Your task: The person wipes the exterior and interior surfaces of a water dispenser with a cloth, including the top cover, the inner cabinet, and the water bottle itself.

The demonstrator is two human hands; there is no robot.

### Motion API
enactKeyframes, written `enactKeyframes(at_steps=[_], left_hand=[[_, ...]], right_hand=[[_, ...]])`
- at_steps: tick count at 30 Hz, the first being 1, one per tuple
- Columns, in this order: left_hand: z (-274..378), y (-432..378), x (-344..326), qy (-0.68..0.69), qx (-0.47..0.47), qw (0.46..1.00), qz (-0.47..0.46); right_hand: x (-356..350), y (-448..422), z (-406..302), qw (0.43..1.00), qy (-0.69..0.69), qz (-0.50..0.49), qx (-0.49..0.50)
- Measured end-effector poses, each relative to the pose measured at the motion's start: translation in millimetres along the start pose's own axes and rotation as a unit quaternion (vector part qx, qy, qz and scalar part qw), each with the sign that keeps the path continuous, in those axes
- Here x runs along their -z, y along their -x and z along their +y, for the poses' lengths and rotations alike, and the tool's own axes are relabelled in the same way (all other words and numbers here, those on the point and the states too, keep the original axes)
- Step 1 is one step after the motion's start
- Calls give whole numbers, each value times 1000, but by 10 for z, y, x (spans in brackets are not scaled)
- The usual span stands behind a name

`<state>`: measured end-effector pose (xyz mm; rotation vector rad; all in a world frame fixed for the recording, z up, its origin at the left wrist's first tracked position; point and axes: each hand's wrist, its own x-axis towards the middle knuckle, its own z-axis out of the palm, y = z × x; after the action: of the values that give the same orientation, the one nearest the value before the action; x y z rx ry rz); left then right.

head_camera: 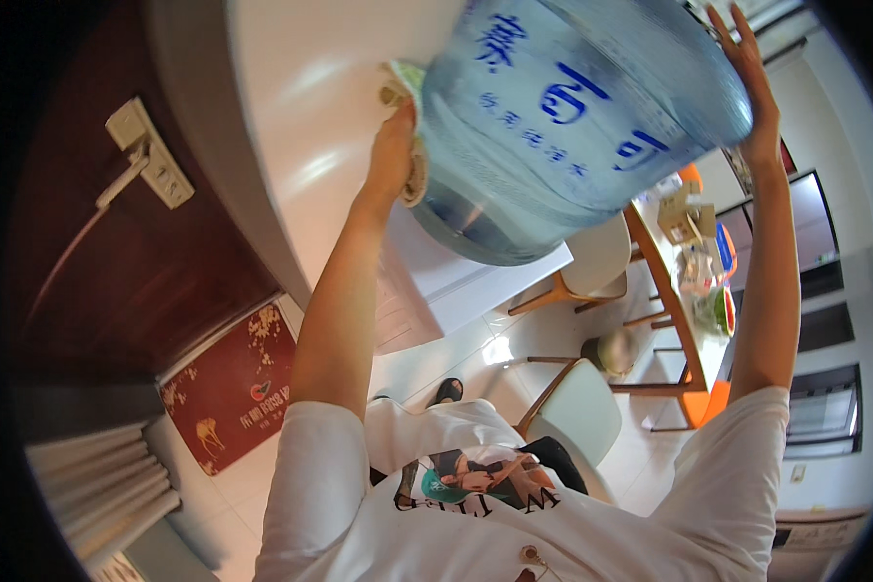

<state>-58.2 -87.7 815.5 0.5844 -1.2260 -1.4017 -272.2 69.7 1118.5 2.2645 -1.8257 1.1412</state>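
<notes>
A large translucent blue water-cooler bottle (589, 124) with blue writing stands on a white water dispenser (480, 291) before me. The bottle's upper part runs out of view. My left hand (391, 153) grips a light patterned cloth (417, 171) and presses it to the bottle's left side. The cloth is bunched, partly covered by my fingers. On the other side, my right hand (760, 102) lays its palm against the bottle, fingers spread. How firmly it bears on the bottle I cannot tell.
Left is a dark red door (189, 240) with a lever handle (127, 174) and a red doormat (240, 393). A pale chair (575, 407) stands close behind at right. Beyond it, a table (669, 291) carries a cardboard box (680, 218) and a cut watermelon (724, 313).
</notes>
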Motion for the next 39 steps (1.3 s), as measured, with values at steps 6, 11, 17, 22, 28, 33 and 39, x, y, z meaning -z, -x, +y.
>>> enactKeyframes(at_steps=[6, 11, 17, 22, 28, 33, 39], left_hand=[[13, 691, -371, -33, -93, 989, 108], [68, 1548, -1037, -248, -257, 904, 234], [-146, 1299, -740, -270, -196, 890, 311], [-32, 1141, -483, -67, -36, 964, 256], [-74, 1436, -821, -121, -24, 928, 351], [3, 1633, -1200, -255, -56, 889, 375], [-119, 1452, -805, -210, -80, 897, 381]], right_hand=[[57, 119, 52, 999, -7, 44, 10], [-126, 81, -37, 995, 0, 95, 5], [-259, 450, 123, 987, -63, 132, 60], [-232, 1695, 1163, 983, 51, 174, -42], [-296, 4011, 2667, 917, 155, 35, -366], [-173, 5673, 3015, 789, 93, -224, -564], [52, 6441, 3029, 637, 39, -293, -712]])
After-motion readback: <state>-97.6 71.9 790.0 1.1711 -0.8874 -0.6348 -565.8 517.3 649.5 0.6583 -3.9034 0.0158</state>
